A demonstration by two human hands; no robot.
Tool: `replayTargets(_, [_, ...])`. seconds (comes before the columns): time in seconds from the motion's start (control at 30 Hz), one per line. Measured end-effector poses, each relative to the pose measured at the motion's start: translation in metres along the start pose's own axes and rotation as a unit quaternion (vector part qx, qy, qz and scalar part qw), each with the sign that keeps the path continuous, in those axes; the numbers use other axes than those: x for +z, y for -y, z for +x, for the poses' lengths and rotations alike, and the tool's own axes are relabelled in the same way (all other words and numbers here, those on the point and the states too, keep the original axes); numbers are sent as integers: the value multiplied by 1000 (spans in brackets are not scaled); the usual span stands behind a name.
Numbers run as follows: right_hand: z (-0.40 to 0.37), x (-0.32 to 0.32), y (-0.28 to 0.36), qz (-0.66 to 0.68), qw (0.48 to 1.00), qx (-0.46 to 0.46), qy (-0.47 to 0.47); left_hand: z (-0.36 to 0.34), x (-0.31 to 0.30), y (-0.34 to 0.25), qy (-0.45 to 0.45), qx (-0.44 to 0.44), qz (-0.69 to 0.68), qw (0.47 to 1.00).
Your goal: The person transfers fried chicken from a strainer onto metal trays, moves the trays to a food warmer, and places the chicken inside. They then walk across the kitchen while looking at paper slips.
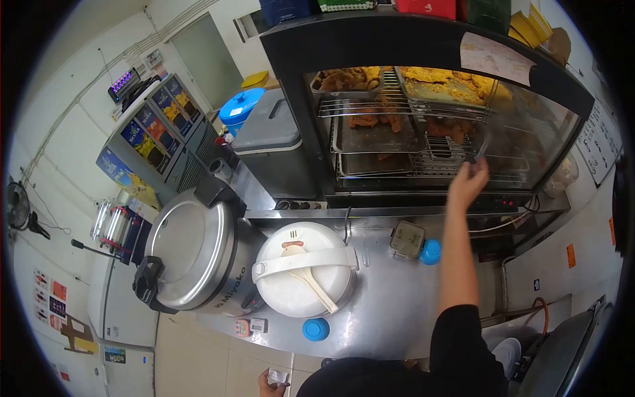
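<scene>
My right hand (469, 180) reaches up to the front of the warming display cabinet (397, 198), fingers closed around a thin, tong-like utensil (483, 145). Motion blur softens its upper end. Close by, inside the cabinet, brown fried pieces (450, 128) lie on a wire rack, and more fried pieces (374, 120) sit on a metal tray (350, 140). Low in the view, my left hand (270, 388) grips a small white piece that looks like folded paper (278, 376). The lower part of that hand is cut off by the frame edge.
On the steel counter (390, 304) stand a large Miyako cooker (192, 251), a white lidded pot (278, 291) with a pale spoon (314, 284) across it, blue round items (316, 329), and a square container (407, 239). A grey bin-like box (268, 142) stands left of the cabinet.
</scene>
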State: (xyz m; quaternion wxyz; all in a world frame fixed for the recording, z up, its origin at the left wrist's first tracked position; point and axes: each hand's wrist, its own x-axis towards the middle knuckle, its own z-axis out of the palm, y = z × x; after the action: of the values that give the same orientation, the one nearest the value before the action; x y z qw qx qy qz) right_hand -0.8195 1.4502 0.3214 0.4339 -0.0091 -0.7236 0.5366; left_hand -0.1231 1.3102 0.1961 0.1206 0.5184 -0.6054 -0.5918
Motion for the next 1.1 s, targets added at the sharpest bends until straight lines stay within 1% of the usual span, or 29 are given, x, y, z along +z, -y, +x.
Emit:
replayTargets(0.03, [19,-2,10,108,994,16,-23,-1,-1,2,1,-3,6,1000])
replayTargets(0.1, [44,0,-4,23,999,-13,31,5,-5,6,3,-3,18,1000])
replayTargets(0.13, [51,2,-5,-18,998,-28,55,10,-7,11,2,14,38,999])
replayTargets(0.17, [50,5,0,-55,997,-45,43,15,-11,20,1,30,57,998])
replayTargets(0.27, [41,6,17,-32,997,-14,72,31,-16,46,1,50,85,995])
replayTargets(0.33, [22,10,30,-19,994,-33,102,35,-18,56,12,49,105,993])
replayTargets(0.4, [-4,15,51,-4,989,-49,136,41,-15,48,33,46,136,989])
replayTargets(0.47, [-34,25,73,-5,984,-83,158,36,-5,22,25,30,70,997])
replayTargets(0.5, [-47,25,93,20,978,-69,194,33,0,11,21,22,37,999])
replayTargets(0.53, [-60,32,100,14,973,-89,213,31,2,7,21,18,24,999])
replayTargets(0.6, [-84,45,119,49,962,-65,262,26,2,2,16,10,-3,1000])
replayTargets(0.7, [-114,57,155,26,948,-63,312,10,-2,-4,-5,0,-34,999])
replayTargets(0.8, [-141,75,176,24,939,-69,335,-8,-16,12,-27,-6,-85,996])
replayTargets(0.9, [-158,78,207,-25,914,-42,404,-30,-30,21,-65,-24,-91,994])
replayTargets(1.0, [-174,81,226,-53,895,-40,440,-44,-55,52,-84,-29,-119,989])
replayTargets(1.07, [-183,69,246,-39,896,-36,441,-53,-73,71,-102,-14,-144,984])
replayTargets(1.1, [-193,63,252,-12,900,-49,432,-58,-85,82,-111,-6,-155,982])
